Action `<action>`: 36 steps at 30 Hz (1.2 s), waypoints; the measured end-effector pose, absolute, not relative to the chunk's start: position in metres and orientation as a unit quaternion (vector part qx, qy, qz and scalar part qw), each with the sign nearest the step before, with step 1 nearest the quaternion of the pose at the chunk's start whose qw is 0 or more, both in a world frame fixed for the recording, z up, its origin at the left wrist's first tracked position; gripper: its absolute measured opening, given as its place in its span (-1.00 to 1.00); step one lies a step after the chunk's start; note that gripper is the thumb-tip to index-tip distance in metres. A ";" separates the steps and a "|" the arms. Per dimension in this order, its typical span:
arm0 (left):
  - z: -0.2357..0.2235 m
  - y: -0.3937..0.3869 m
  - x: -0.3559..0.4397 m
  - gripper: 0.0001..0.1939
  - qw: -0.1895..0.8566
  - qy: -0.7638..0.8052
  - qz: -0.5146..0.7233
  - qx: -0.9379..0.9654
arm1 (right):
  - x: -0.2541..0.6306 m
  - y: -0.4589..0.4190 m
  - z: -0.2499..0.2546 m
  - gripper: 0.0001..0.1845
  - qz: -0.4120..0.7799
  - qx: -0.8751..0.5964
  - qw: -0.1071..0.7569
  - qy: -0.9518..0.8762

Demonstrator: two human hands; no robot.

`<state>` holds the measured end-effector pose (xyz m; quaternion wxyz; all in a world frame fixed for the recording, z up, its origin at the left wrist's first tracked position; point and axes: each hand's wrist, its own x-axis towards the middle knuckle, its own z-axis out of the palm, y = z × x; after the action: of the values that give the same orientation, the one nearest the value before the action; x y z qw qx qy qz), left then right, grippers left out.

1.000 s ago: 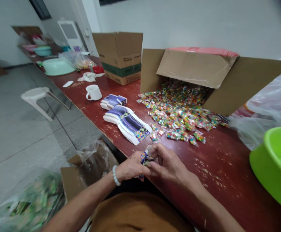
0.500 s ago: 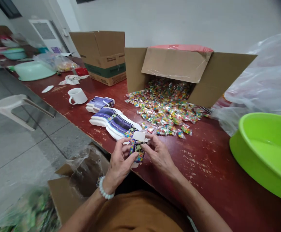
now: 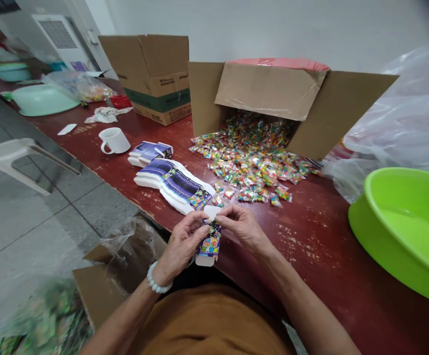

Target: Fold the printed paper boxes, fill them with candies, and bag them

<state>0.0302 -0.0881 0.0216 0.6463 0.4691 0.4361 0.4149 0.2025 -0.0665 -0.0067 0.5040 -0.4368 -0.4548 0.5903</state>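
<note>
Between my hands, at the table's front edge, is a small printed candy box [image 3: 210,241], purple with bright pictures and white flaps at both ends. My left hand [image 3: 184,236] grips its left side, thumb across the front. My right hand [image 3: 242,226] pinches at its upper end, by the white top flap. Just beyond lies a stack of flat purple-and-white cartons [image 3: 177,180], with a smaller pile of cartons [image 3: 150,152] behind it. Clear packets of colourful candy [image 3: 254,170] spill from a tipped cardboard box [image 3: 269,91] farther back.
A bright green basin [image 3: 402,231] stands at the right, beside clear plastic sheeting [image 3: 395,113]. At the left are a white mug [image 3: 115,140], another cardboard box [image 3: 155,84], a pale green basin [image 3: 44,101] and a white stool [image 3: 18,155]. Below the edge sits an open carton [image 3: 99,291] with plastic.
The candy box has turned more upright, its lower flap now showing below my left hand. My right fingers have moved up and left to its top end. The view has shifted slightly.
</note>
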 end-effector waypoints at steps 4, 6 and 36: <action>0.016 -0.090 0.031 -0.71 0.623 0.439 0.436 0.479 | 0.205 -0.065 -0.005 -0.72 0.561 -0.421 0.487 -0.520; 0.013 -0.091 0.032 -0.63 0.620 0.446 0.455 0.457 | 0.204 -0.068 -0.007 -0.85 0.481 -0.438 0.478 -0.590; -0.005 -0.100 0.042 -0.35 0.746 0.467 0.354 0.317 | 0.193 -0.097 -0.011 -0.86 0.462 -0.416 0.436 -0.651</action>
<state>0.0420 -0.1001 -0.0050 0.7459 0.3172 0.4666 0.3541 0.1931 -0.0973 -0.0114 0.4363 -0.4163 -0.6507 0.4616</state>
